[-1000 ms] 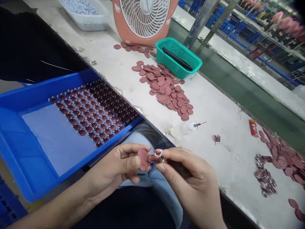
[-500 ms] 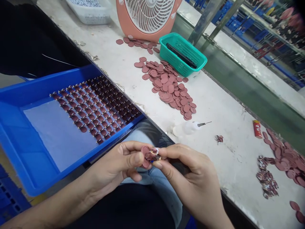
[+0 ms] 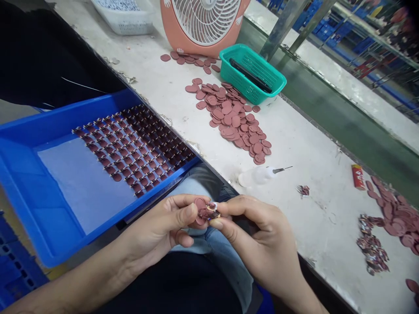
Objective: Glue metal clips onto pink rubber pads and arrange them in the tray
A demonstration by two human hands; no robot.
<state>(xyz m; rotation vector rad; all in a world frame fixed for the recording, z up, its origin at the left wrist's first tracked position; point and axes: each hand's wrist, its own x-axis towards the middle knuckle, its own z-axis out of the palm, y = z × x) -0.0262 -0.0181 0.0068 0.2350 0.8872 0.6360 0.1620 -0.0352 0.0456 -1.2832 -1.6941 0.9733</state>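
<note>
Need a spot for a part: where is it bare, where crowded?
Free: the pale sheet beside the dark red rows, in the blue plastic tray; the whitish worktop between the reddish oval discs and the red cylinder. Crowded: where those discs lie, and the second disc heap beside the brown clump.

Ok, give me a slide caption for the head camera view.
Left hand pinching a reddish disc, right hand a small brown part, close together beside a blue tray of lined-up pieces.

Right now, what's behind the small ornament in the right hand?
A flat maroon piece, held in the left hand, shows above and below the ornament. The piece's covered middle can't be seen.
</note>
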